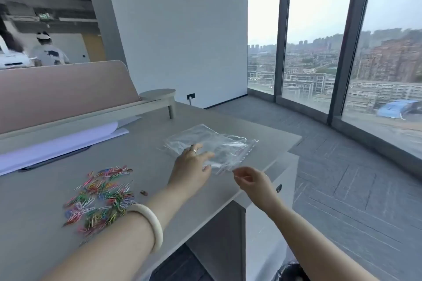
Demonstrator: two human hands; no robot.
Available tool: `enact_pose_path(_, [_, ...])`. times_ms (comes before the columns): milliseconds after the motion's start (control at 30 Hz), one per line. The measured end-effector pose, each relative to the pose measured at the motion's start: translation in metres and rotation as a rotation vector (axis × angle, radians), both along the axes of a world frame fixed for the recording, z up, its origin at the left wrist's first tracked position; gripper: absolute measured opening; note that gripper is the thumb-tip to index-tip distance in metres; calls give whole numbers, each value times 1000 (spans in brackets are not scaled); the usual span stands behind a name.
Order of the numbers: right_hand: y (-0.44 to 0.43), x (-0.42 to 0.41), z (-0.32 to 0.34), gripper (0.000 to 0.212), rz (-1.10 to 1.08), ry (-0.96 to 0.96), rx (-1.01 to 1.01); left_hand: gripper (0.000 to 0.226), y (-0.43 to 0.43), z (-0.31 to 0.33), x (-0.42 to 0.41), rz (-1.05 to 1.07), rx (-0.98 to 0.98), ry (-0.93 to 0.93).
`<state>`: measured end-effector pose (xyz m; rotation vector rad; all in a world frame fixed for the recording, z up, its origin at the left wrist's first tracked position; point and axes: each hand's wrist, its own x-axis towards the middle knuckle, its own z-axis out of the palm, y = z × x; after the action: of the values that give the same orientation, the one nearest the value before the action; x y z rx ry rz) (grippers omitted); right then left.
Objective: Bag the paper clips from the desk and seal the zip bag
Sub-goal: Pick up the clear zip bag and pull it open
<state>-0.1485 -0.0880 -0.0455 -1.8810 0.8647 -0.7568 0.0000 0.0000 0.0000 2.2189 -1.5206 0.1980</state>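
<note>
A clear zip bag (212, 141) lies flat on the grey desk (45, 212), near its right edge. My left hand (191, 166) rests on the bag's near left part with fingers spread, a ring on one finger and a white bangle on the wrist. My right hand (251, 180) pinches the bag's near corner at the zip strip between thumb and fingers. A heap of coloured paper clips (100, 198) lies spread on the desk to the left, beside my left forearm. One small dark clip (143, 193) lies apart from the heap.
White sheets (59, 143) lie under a raised shelf with a pink divider (57, 91) at the desk's back. The desk's right edge drops to the floor. Two people sit beyond the divider at far left. Tall windows stand on the right.
</note>
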Motion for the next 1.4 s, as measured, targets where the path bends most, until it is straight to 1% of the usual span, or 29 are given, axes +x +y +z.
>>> enact_pose_path(100, [-12,10,-4,19,13,-10,8,39,-40,-3,7,-4,60,-116])
enact_pose_path(233, [-23,20,-15,18,11,-16,18,41,-78,-19,23,6,190,-179])
enact_pose_path(300, [-24,22,-19,23,-3,-1,-18,50,-85,-27,30,43,307,-169])
enact_pose_path(367, [-23,22,-19,27,-16,5,-26,59,-85,-32,33,67,365,-120])
enact_pose_path(400, [-21,22,-18,27,-16,6,-22,60,-82,-33,33,70,355,-92])
enact_pose_path(467, [-16,21,-14,27,-9,-1,-18,61,-73,-29,29,56,256,-45])
enact_pose_path(500, [-12,20,-11,29,-6,-15,-19,60,-67,-26,26,39,195,-36])
enact_pose_path(633, [8,18,10,57,-39,-76,-40,63,-34,-5,2,-53,18,-1])
enact_pose_path(767, [28,-2,43,64,-182,-68,-62,64,6,27,-34,-127,-123,28])
enact_pose_path(900, [54,-40,74,62,-156,43,-171,63,44,57,-69,-187,-213,93])
enact_pose_path(967, [65,-60,93,64,-114,127,-270,63,59,71,-84,-196,-179,81])
enact_pose_path(1033, [79,-82,119,69,-57,251,-373,59,75,90,-97,-191,-133,53])
enact_pose_path(1133, [96,-111,157,76,91,423,-407,52,91,118,-114,-195,-51,-1])
enact_pose_path(1167, [102,-120,167,78,153,485,-400,52,96,124,-117,-194,-27,14])
enact_pose_path(1267, [114,-141,187,87,289,647,-343,60,108,129,-116,-180,72,187])
enact_pose_path(1367, [119,-156,193,86,315,786,-265,67,128,126,-108,-162,207,394])
enact_pose_path(1400, [120,-158,193,86,328,823,-235,67,134,125,-108,-172,263,434])
